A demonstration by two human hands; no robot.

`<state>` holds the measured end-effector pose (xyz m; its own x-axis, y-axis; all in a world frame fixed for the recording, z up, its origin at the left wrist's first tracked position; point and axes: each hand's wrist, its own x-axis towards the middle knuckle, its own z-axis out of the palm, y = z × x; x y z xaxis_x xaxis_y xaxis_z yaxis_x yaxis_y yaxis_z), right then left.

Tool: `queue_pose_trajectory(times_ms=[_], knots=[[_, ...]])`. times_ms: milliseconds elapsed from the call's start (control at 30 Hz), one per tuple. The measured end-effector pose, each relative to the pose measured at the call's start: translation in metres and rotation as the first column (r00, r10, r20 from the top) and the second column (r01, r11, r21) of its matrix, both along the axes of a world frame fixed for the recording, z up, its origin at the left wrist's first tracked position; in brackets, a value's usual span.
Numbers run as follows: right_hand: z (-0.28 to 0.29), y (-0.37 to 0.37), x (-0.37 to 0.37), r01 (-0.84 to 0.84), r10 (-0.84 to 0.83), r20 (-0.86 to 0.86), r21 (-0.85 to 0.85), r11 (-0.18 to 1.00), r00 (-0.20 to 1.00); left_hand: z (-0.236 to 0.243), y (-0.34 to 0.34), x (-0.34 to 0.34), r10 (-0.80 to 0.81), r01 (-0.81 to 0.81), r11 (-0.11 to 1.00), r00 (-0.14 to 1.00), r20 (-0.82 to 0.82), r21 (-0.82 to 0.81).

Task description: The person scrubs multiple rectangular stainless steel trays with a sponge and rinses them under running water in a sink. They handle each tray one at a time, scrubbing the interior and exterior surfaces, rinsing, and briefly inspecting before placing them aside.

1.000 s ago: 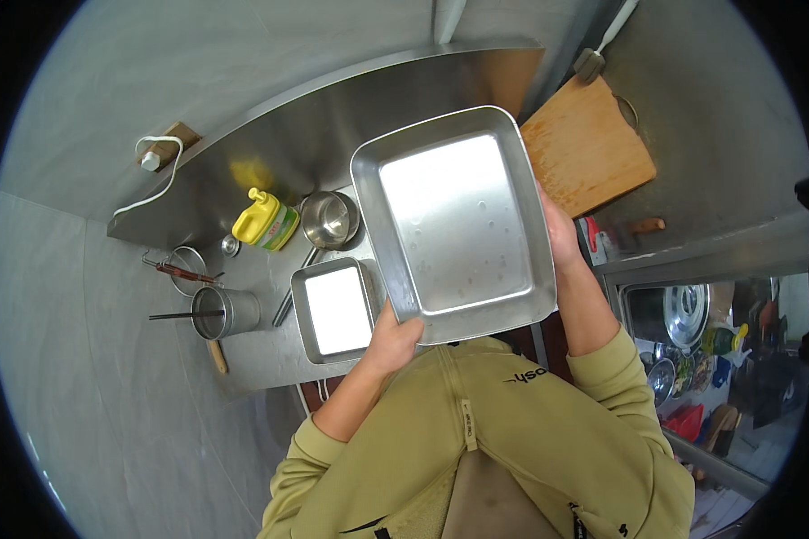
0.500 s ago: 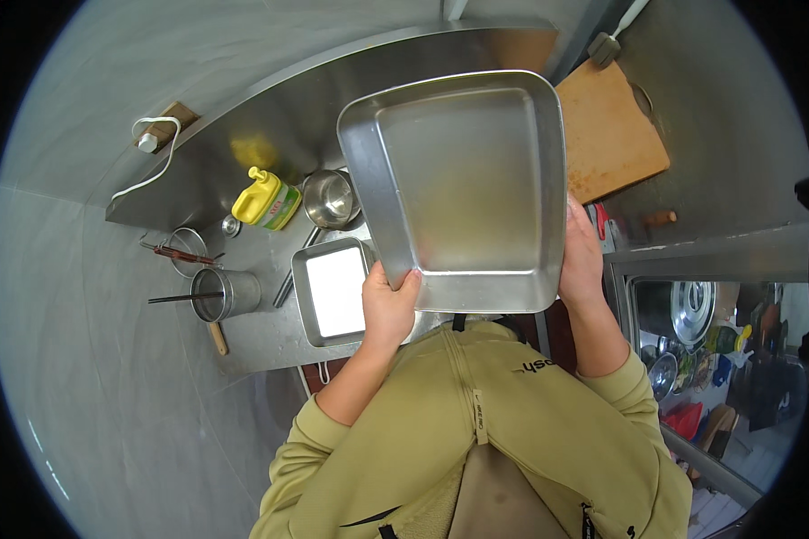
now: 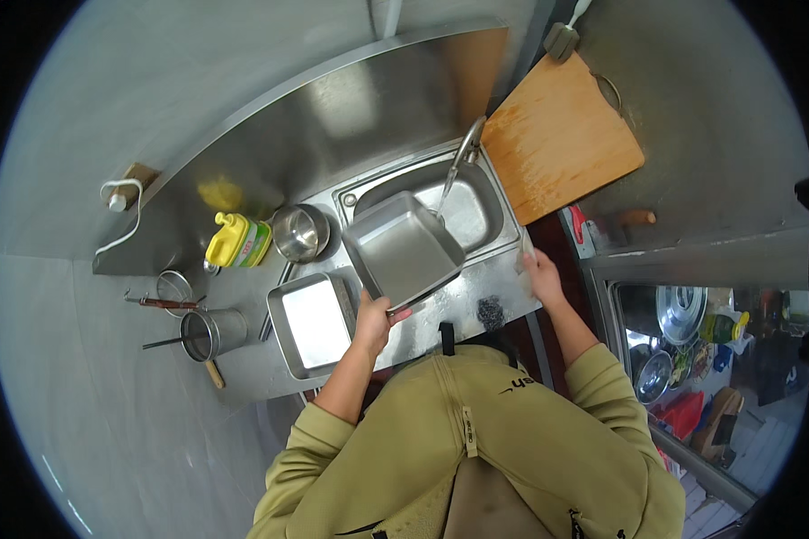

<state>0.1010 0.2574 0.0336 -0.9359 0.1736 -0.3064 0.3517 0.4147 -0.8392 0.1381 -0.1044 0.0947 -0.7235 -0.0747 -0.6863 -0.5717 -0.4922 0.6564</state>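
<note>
Now your left hand [image 3: 373, 316] grips the near rim of the steel tray [image 3: 403, 249], tilted over the sink [image 3: 493, 202]. Your right hand [image 3: 541, 274] rests open on the counter edge, right of it.

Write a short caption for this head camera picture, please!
Left hand tilts a steel tray over the sink; right hand rests on the counter edge.

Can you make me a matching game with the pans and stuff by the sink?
Things:
1. big metal tray
2. smaller metal tray
3. yellow bottle
4. wooden cutting board

Places:
A. leaning against the wall, right of the sink
B. held tilted over the sink by the left hand
C. lying flat on the counter, left of the sink
D. standing beside the small steel bowl

Pairs: 1-B, 2-C, 3-D, 4-A
</note>
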Motion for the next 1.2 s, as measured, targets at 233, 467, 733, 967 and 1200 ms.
queue_pose_trajectory(times_ms=[233,467,733,967,1200], knots=[[-0.077,0.025,0.006,-0.103,0.093,0.140,0.070,0.992,0.986,-0.086,0.041,-0.115,0.002,-0.150,0.942,0.898,0.440,0.301],[-0.047,0.053,0.031,-0.106,0.117,0.215,-0.062,0.992,0.970,-0.155,0.094,-0.187,-0.076,-0.123,0.940,0.834,0.546,0.318],[-0.030,0.082,0.047,-0.046,0.085,0.352,-0.119,0.992,0.932,-0.169,0.120,-0.207,0.022,-0.215,0.904,0.887,0.462,0.369],[-0.030,0.083,0.038,-0.098,0.142,0.313,-0.152,0.984,0.939,-0.170,0.120,-0.208,0.011,-0.237,0.890,0.864,0.503,0.388],[-0.035,0.082,0.030,-0.120,0.174,0.322,-0.182,0.976,0.930,-0.170,0.114,-0.197,-0.034,-0.279,0.829,0.840,0.541,0.486]])
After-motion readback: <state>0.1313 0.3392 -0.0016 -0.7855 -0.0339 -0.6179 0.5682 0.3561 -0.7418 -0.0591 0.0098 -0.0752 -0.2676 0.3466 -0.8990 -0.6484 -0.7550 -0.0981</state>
